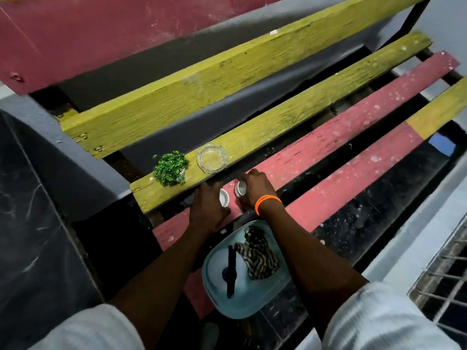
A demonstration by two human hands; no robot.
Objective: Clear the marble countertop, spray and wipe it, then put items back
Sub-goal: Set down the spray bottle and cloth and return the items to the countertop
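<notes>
Two small white cups sit on a red bench slat (328, 150). My left hand (207, 210) grips the left white cup (224, 197), fingers curled round its side. My right hand (255, 189), with an orange bead bracelet on the wrist, grips the right white cup (240, 189), which is tilted. On the yellow slat (290, 122) just beyond lie a bunch of green herbs (170, 168) and a clear glass ashtray (211, 157). The dark marble countertop (30, 236) lies at the far left.
A pale blue lid (255, 299) with a black handle (231, 271) and a striped cloth (259, 256) on it lies below my arms. Gaps run between the bench slats. A grey ledge (417, 236) and a metal grille (447, 286) are at the right.
</notes>
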